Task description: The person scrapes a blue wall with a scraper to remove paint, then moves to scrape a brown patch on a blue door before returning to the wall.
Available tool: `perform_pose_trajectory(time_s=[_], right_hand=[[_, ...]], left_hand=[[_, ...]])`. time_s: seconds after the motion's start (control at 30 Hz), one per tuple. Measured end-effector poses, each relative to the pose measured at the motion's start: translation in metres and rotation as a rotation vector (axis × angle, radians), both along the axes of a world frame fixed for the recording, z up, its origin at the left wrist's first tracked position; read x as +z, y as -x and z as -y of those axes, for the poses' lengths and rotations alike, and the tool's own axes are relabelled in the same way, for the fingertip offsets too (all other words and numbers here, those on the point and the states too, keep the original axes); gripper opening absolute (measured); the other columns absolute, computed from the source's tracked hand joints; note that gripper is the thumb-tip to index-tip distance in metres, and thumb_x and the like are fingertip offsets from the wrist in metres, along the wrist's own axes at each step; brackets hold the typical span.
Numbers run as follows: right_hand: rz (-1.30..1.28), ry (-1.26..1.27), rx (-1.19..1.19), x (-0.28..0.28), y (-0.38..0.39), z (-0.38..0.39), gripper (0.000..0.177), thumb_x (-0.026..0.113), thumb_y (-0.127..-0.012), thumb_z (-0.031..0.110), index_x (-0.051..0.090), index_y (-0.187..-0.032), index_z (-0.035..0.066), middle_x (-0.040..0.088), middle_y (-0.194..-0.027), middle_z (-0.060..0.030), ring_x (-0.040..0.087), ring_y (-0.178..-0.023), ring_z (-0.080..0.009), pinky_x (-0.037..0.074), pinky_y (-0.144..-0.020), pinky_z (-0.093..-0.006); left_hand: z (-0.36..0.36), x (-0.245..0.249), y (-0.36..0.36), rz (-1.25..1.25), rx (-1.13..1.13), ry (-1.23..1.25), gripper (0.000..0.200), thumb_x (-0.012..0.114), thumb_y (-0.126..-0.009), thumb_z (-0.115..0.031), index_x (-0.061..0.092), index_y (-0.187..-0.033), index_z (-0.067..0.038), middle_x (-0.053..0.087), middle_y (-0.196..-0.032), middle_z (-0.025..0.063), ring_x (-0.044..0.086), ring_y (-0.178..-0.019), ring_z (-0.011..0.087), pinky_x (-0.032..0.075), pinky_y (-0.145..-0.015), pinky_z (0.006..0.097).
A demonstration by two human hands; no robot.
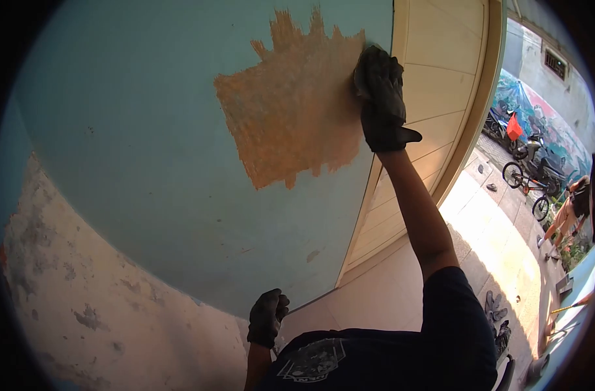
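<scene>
My right hand point(380, 98), in a black glove, is raised against the pale blue wall point(147, 130). It lies at the right edge of a rough orange-brown patch point(291, 111), whose border is jagged like brush strokes. Its fingers are bent over something dark and flat against the wall, mostly hidden by the glove; I cannot make out what it is. Low in front of my body is my left hand point(267, 318), also black-gloved, with its fingers curled in. Nothing shows in it, and it appears apart from the wall.
A cream panelled door point(434, 98) in a frame adjoins the wall on the right. Peeling, stained plaster point(89, 287) covers the lower left. Outside are a bicycle point(529, 186), motorbikes point(538, 156), a bending person point(571, 208) and dark gloves point(496, 309) on the pavement.
</scene>
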State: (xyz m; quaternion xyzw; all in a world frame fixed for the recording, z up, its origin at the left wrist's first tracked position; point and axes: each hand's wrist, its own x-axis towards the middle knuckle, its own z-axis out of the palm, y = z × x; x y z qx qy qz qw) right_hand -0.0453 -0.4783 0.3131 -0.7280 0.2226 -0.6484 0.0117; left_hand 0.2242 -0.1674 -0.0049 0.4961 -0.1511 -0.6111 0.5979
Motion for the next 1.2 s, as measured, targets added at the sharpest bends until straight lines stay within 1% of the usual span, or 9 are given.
perform_pose_trajectory(time_s=[0.07,0.23,0.33,0.47,0.57,0.67,0.77,0.9,1.2], right_hand=[[-0.496,0.480,-0.719,0.010,-0.039,-0.060,0.049,0.052,-0.088,-0.003,0.057,-0.137,-0.001,0.060,-0.137,-0.0214,0.053,-0.133,-0.0373,0.038,-0.118,-0.0486],[-0.192,0.381,-0.685,0.018,-0.015,-0.036,0.056,0.054,-0.085,-0.005,0.054,-0.141,0.001,0.059,-0.135,-0.0214,0.054,-0.125,-0.0457,0.043,-0.108,-0.0546],[-0.524,0.710,-0.534,-0.006,-0.032,-0.040,0.054,0.053,-0.085,-0.005,0.054,-0.139,0.001,0.058,-0.136,-0.0212,0.054,-0.122,-0.0455,0.048,-0.099,-0.0532],[-0.215,0.174,-0.618,0.016,-0.007,-0.042,0.049,0.055,-0.090,0.001,0.058,-0.137,0.011,0.061,-0.135,-0.0134,0.050,-0.134,-0.0435,0.048,-0.106,-0.0540],[-0.594,0.653,-0.618,-0.009,-0.022,-0.044,0.047,0.057,-0.091,0.004,0.059,-0.137,0.012,0.063,-0.130,-0.0149,0.048,-0.136,-0.0448,0.050,-0.097,-0.0548],[-0.285,0.230,-0.599,0.028,0.007,-0.033,0.049,0.058,-0.088,0.002,0.060,-0.136,0.012,0.064,-0.129,-0.0137,0.046,-0.138,-0.0427,0.046,-0.102,-0.0575],[-0.506,0.652,-0.604,0.003,-0.033,-0.045,0.055,0.049,-0.084,-0.006,0.058,-0.137,0.006,0.062,-0.133,-0.0120,0.055,-0.119,-0.0410,0.046,-0.097,-0.0529],[-0.265,0.275,-0.642,0.026,-0.011,-0.038,0.050,0.054,-0.088,-0.001,0.064,-0.133,0.018,0.064,-0.132,-0.0071,0.055,-0.129,-0.0344,0.045,-0.107,-0.0501],[-0.420,0.531,-0.652,0.014,-0.006,-0.014,0.043,0.057,-0.087,0.002,0.064,-0.129,0.007,0.066,-0.125,-0.0154,0.057,-0.121,-0.0394,0.047,-0.102,-0.0511]], left_hand=[[0.000,-0.006,0.000,0.004,0.022,-0.055,0.032,0.068,-0.097,-0.026,0.065,-0.118,-0.002,0.068,-0.093,0.0078,0.062,-0.078,0.0164,0.052,-0.070,0.0311],[-0.004,0.000,0.002,-0.014,0.026,0.040,0.033,0.067,-0.098,-0.025,0.064,-0.119,-0.001,0.068,-0.092,0.0074,0.062,-0.078,0.0157,0.051,-0.069,0.0300],[-0.007,-0.002,0.001,0.043,0.018,0.007,0.033,0.067,-0.098,-0.025,0.064,-0.121,0.000,0.069,-0.096,0.0091,0.064,-0.083,0.0168,0.052,-0.071,0.0317],[-0.021,-0.005,0.005,-0.003,-0.025,0.063,0.035,0.067,-0.098,-0.027,0.063,-0.124,-0.003,0.069,-0.100,0.0085,0.064,-0.087,0.0176,0.053,-0.075,0.0331],[-0.022,-0.006,-0.002,0.041,-0.029,0.009,0.036,0.067,-0.098,-0.028,0.063,-0.125,-0.004,0.069,-0.102,0.0082,0.065,-0.090,0.0186,0.053,-0.078,0.0338],[-0.025,-0.002,0.001,0.018,-0.038,0.016,0.037,0.067,-0.098,-0.029,0.063,-0.125,-0.003,0.069,-0.104,0.0084,0.065,-0.092,0.0186,0.054,-0.080,0.0337],[-0.021,-0.006,0.000,0.048,-0.028,0.027,0.038,0.066,-0.099,-0.029,0.062,-0.125,-0.002,0.069,-0.104,0.0089,0.066,-0.093,0.0190,0.054,-0.080,0.0336],[-0.026,0.001,-0.003,0.012,-0.061,0.123,0.037,0.065,-0.100,-0.025,0.061,-0.127,0.000,0.069,-0.104,0.0099,0.066,-0.093,0.0194,0.054,-0.080,0.0334],[-0.039,-0.006,-0.001,-0.027,0.016,0.143,0.036,0.064,-0.099,-0.022,0.060,-0.127,0.001,0.069,-0.104,0.0103,0.066,-0.093,0.0201,0.054,-0.081,0.0354]])
